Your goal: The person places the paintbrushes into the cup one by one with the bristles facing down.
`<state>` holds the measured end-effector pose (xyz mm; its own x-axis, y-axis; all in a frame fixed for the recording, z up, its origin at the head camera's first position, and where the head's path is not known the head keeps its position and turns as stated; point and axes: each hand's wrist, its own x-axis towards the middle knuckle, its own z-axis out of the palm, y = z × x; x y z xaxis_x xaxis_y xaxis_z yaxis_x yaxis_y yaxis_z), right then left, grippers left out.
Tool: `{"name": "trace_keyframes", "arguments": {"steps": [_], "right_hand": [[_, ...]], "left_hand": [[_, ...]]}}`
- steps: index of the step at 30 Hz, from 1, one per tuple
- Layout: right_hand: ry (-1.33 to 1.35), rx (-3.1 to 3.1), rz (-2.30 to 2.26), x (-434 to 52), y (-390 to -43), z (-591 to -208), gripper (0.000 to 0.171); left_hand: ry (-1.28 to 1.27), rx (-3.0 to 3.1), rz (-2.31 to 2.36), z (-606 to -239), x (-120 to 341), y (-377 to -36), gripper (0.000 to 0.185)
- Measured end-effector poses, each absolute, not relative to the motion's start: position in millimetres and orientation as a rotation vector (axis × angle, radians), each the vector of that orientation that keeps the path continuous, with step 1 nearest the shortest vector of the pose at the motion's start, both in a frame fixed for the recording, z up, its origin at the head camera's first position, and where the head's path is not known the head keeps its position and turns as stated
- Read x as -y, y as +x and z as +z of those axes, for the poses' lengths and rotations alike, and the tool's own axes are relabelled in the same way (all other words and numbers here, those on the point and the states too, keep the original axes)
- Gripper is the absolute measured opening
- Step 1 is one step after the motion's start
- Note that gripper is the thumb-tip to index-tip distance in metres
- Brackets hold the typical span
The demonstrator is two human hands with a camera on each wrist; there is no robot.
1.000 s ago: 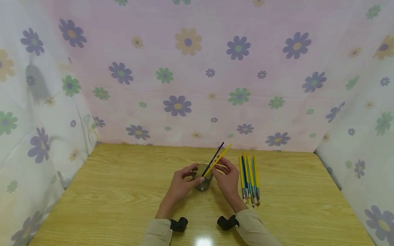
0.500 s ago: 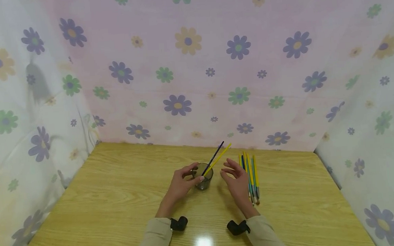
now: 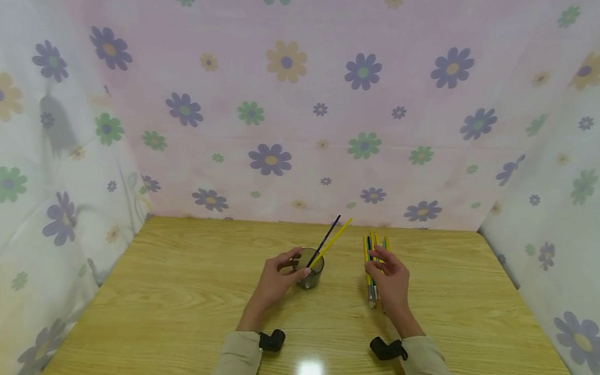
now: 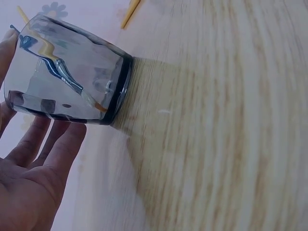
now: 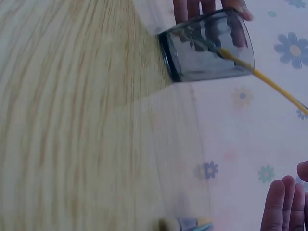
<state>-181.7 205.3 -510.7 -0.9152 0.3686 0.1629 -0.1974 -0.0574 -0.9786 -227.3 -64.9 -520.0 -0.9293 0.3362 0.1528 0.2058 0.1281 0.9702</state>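
Where the glass (image 3: 314,280) stands on the tabletop (image 3: 181,289), a dark brush (image 3: 329,234) and a yellow brush (image 3: 340,233) lean in it, handles slanting right; left hand (image 3: 274,280) grips its side; right hand (image 3: 392,275), fingers loose and released, is over the other brushes (image 3: 368,281), laid in a row; contact unclear; flowered cloth (image 3: 317,131) behind.

Cup (image 4: 101,55), smoke-tinted, transparent, glass-like, smooth and glossy; brushes (image 3: 370,284), smooth painted-looking handles, silvery metal ferrules (image 3: 372,296). Bench (image 3: 182,300), wood-grained, smooth, with a glossy sheen. Backdrop (image 3: 322,131), matt, lightly creased, cloth-like; sleeves (image 3: 239,363), matt cloth; wrist cameras (image 3: 272,341), dull black, plastic-looking.
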Motion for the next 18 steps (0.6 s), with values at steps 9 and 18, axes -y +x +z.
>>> {"name": "trace_keyframes", "arguments": {"steps": [9, 18], "right_hand": [[-0.271, 1.821, 2.068, -234.7, -175.4, -512.2, 0.044], [-0.353, 1.941, 2.090, -263.3, -170.6, -514.9, 0.046]], "left_hand": [[0.528, -2.263, 1.960, -519.8, 63.0, -226.6, 0.058], [0.522, -2.243, 1.946, -505.9, 63.6, -219.5, 0.058]]}}
